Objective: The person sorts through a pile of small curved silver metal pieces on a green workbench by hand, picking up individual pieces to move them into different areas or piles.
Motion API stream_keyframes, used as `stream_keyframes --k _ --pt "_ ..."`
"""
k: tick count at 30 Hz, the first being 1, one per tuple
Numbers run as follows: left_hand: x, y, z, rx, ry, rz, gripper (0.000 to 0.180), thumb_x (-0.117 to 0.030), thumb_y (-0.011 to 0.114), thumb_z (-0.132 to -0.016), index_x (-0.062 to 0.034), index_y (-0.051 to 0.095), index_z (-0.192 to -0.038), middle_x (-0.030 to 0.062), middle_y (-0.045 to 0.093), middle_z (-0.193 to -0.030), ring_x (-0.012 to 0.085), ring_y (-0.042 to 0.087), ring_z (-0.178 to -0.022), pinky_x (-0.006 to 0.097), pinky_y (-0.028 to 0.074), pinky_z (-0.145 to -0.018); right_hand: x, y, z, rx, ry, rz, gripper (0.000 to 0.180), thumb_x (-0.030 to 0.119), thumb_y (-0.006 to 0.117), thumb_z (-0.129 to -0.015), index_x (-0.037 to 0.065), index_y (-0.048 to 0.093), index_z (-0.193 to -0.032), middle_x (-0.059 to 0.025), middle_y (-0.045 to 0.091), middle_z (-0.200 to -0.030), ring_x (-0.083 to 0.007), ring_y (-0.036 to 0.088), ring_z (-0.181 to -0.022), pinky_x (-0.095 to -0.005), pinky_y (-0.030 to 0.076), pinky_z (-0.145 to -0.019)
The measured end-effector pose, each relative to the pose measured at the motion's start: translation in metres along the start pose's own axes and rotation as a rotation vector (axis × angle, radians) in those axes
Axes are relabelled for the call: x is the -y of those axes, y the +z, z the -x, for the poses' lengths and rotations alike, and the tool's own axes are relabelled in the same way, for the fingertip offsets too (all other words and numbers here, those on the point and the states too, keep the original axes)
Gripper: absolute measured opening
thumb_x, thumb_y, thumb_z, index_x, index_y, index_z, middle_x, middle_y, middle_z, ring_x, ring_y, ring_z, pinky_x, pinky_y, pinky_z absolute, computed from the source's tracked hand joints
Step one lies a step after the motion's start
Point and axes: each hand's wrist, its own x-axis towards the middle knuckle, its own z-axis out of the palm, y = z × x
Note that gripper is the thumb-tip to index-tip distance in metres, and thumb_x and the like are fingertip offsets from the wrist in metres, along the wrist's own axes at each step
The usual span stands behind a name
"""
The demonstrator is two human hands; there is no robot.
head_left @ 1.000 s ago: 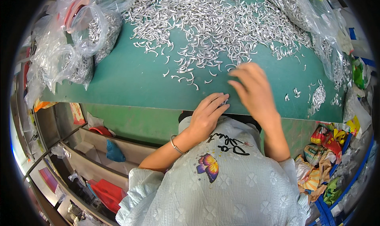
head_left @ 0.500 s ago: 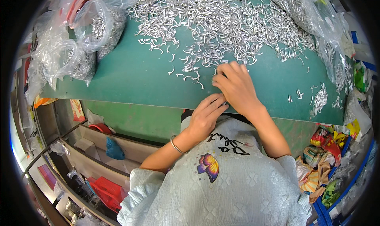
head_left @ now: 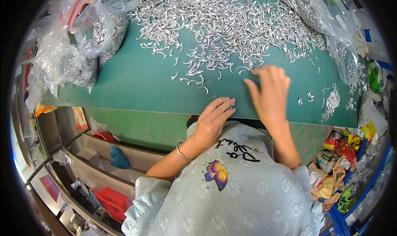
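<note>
A broad heap of small curved silver metal pieces (head_left: 231,33) covers the far part of the green table (head_left: 157,87). My left hand (head_left: 213,119) rests at the near edge of the table, its fingers bent and closed together. A few of the silver pieces show at its fingertips; the rest of what it holds is hidden. Over the table to the right, my right hand (head_left: 271,93) has its thumb spread away from the fingers. It is slightly blurred, with nothing seen in it, just short of the heap's near fringe.
Clear plastic bags (head_left: 84,68) of silver pieces stand at the left, beside a pink-red handled object (head_left: 78,10). Another bag (head_left: 337,33) lies at the far right. A small separate pile (head_left: 332,99) sits near the right corner. Below left is a shelf with a red basket (head_left: 111,203).
My right hand has moved right, away from my left hand, and its thumb has spread. My left hand stays at the table edge, fingers still closed.
</note>
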Motion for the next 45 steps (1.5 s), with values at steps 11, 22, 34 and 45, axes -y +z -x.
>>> stream_keyframes --k 11,22,34,45 --pt "0.0 0.002 0.0 -0.023 -0.023 0.063 0.035 0.009 0.061 -0.068 0.006 0.065 -0.102 0.0164 0.065 -0.117 0.0361 0.061 -0.107 0.043 0.052 -0.089 -0.004 0.004 0.016 0.293 -0.195 -0.254 0.01 0.008 0.066 -0.08 0.007 0.063 -0.09 -0.007 0.053 -0.093 -0.0264 0.049 -0.093 -0.0374 0.037 -0.078" --pt "0.001 -0.012 -0.018 0.204 0.065 -0.026 0.036 0.008 0.058 -0.071 0.0017 0.066 -0.107 0.0178 0.058 -0.129 0.038 0.053 -0.124 0.045 0.047 -0.101 0.001 0.042 -0.033 0.009 -0.136 -0.152 0.015 0.011 0.073 -0.077 0.006 0.064 -0.087 -0.0054 0.055 -0.092 -0.0259 0.051 -0.09 -0.0388 0.037 -0.076" --pt "0.002 -0.004 -0.004 0.139 -0.01 -0.028 0.035 0.002 0.059 -0.074 0.0017 0.063 -0.109 0.0173 0.056 -0.124 0.0368 0.052 -0.123 0.042 0.05 -0.096 -0.05 -0.032 0.044 0.153 0.096 0.042 0.014 0.008 0.071 -0.077 0.006 0.06 -0.086 -0.0097 0.056 -0.099 -0.0299 0.051 -0.095 -0.0408 0.037 -0.081" --pt "0.001 -0.001 -0.008 0.094 -0.051 -0.016 0.038 0.013 0.058 -0.069 0.0015 0.066 -0.104 0.0174 0.058 -0.119 0.0393 0.055 -0.118 0.045 0.049 -0.095 -0.009 0.023 0.0 0.009 -0.035 -0.089 0.016 0.013 0.074 -0.078 0.007 0.06 -0.084 -0.0056 0.054 -0.087 -0.0256 0.051 -0.087 -0.0394 0.034 -0.076"
